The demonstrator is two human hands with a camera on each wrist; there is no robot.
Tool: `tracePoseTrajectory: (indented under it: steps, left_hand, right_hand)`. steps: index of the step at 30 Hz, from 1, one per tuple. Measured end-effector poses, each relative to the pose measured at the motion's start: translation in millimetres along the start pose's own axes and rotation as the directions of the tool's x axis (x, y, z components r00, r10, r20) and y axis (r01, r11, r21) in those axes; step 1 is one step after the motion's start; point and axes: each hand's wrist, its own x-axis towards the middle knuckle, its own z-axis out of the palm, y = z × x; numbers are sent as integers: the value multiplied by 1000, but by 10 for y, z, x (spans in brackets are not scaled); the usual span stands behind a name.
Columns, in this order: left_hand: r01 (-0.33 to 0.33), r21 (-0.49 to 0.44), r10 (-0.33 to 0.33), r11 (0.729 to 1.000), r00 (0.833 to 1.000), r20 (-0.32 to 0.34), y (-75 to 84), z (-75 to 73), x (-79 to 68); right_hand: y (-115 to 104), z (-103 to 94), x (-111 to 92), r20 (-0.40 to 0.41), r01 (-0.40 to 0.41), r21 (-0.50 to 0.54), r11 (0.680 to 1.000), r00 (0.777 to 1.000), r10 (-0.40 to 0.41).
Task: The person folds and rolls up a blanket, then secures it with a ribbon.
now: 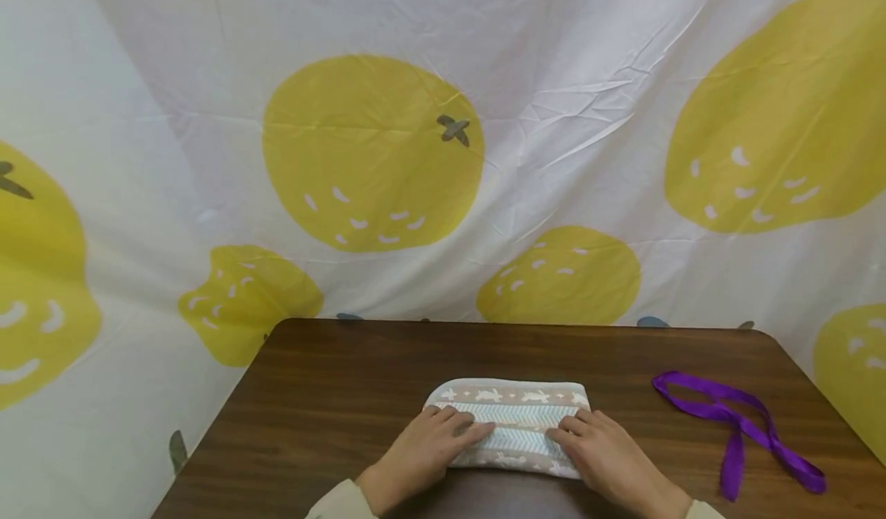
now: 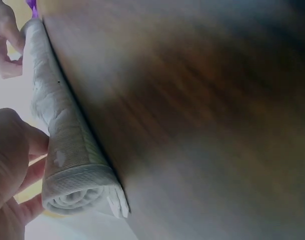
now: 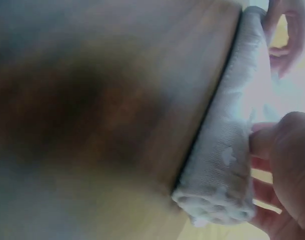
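A partly rolled small towel [image 1: 519,415], patterned with white rabbits on beige and pale blue zigzag bands, lies on the table in front of me. Spiral layers show at the end of the roll [image 2: 75,197] in the left wrist view. My left hand [image 1: 431,440] grips its left part, thumb along the top and fingers bent over the far side. At the right part, my right hand [image 1: 605,454] holds the roll likewise, with thumb and fingertips against it. Seen from the right wrist, the towel's other end [image 3: 217,205] looks lumpy with folds.
A purple ribbon [image 1: 741,423] lies loosely looped on the right side of the brown wooden table [image 1: 332,396]. Behind the table's far edge hangs a white cloth [image 1: 554,134] printed with yellow fruit.
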Motion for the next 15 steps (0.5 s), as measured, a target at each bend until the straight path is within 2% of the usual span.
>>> tracePoseTrajectory:
  steps: [4,8,12,15]
  left_hand:
    - [-22,30,22,999,1000,4,17,-13,-18]
    - [-28,40,28,999,1000,1,28,-18,-31]
    - [-24,45,24,999,1000,0,37,-26,-29]
    - [-21,46,22,999,1000,-6,44,-29,-22]
  right_hand:
    - [5,-63,-38,8,11,39,999,1000,-11]
    - [-14,-125,-73,54,16,70,997,998,-20]
    - [-54,-161,-101,166,17,48,999,986,-24]
    - [-73,-190,-125,265,-28,94,995,964,2]
